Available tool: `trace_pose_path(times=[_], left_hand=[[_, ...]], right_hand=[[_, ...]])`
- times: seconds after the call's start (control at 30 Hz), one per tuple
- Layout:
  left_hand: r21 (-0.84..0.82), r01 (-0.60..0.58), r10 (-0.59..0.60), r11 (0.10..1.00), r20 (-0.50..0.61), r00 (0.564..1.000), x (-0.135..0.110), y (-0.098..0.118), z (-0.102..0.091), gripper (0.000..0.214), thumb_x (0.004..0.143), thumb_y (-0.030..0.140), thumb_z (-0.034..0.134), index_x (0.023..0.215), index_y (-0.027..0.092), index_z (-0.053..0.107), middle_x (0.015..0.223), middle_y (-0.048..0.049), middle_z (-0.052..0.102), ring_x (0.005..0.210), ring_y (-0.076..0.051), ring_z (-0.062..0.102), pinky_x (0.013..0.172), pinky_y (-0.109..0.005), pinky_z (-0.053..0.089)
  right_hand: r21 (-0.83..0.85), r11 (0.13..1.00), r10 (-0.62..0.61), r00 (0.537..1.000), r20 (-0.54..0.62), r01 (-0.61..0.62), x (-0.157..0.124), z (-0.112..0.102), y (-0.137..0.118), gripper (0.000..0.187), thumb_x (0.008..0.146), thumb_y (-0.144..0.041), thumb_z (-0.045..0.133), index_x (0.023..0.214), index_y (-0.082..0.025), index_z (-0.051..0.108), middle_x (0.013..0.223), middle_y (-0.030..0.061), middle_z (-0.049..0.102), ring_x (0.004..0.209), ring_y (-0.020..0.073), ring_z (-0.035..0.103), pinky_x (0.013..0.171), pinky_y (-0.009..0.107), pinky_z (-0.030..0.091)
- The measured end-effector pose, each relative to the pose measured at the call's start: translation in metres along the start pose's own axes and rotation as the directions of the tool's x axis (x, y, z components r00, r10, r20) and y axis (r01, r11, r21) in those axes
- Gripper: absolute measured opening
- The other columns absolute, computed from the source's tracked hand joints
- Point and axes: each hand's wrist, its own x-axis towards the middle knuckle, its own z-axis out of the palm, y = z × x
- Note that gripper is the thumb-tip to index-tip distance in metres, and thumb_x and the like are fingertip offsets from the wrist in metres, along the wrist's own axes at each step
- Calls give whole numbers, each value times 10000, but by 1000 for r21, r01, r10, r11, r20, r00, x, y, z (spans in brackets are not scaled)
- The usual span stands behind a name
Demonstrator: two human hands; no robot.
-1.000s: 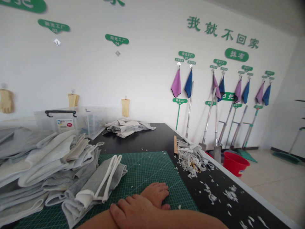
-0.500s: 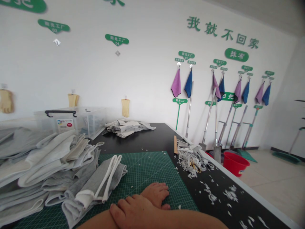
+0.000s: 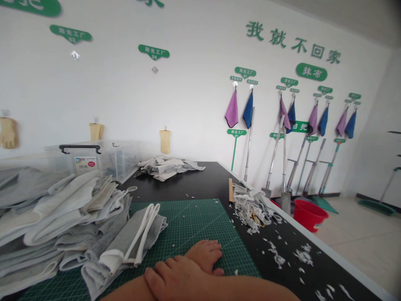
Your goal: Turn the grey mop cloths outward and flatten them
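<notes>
My arms are crossed at the bottom of the view, low over a green gridded cutting mat (image 3: pixel 194 221). My left hand (image 3: pixel 204 256) rests on the mat, its fingers together and holding nothing. My right hand (image 3: pixel 175 278) lies over my left forearm, also empty. Just left of both hands is a folded grey cloth with white binding (image 3: pixel 131 238), not touched by either hand. Farther left, a large heap of grey and off-white cloth pieces (image 3: pixel 59 217) overlaps the mat.
The black worktable (image 3: pixel 191 179) holds a white scrap heap (image 3: pixel 250 209), scattered trimmings, a wooden ruler (image 3: pixel 231 190) and another cloth pile (image 3: pixel 166 167). A clear plastic storage box (image 3: pixel 94 161) stands behind. Beyond the right table edge are a red bucket (image 3: pixel 308 214) and mops against the wall.
</notes>
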Motion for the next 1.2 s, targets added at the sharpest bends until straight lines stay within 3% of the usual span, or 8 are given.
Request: trace_pose_path(times=[0.6, 0.9, 1.2], left_hand=[[0, -1, 1, 1000, 1, 1000, 0, -2, 2, 493, 826, 544, 524, 1168, 191, 561, 1308, -88, 533, 1246, -260, 438, 1034, -422, 333], [19, -8, 7, 1000, 4, 1000, 0, -1, 1, 491, 833, 543, 514, 1169, 188, 564, 1309, -80, 532, 1245, -258, 440, 1033, -416, 342], [16, -4, 4, 1000, -1, 1000, 0, -2, 2, 491, 822, 527, 532, 1167, 179, 569, 1302, -83, 538, 1243, -254, 443, 1028, -424, 348]], right_hand=[[3, 1000, 3, 1000, 11, -3, 0, 0, 0, 397, 912, -381, 426, 1206, -122, 360, 910, 56, 600, 716, 218, 605, 584, 360, 485], [12, 1000, -5, 999, -46, 5, 0, 1, 0, 384, 925, -387, 373, 1197, -117, 388, 893, 62, 599, 689, 222, 589, 551, 356, 460], [3, 1000, 0, 1000, -4, 0, 0, 0, 0, 400, 913, -398, 410, 1202, -125, 368, 896, 60, 594, 719, 213, 596, 589, 352, 473]])
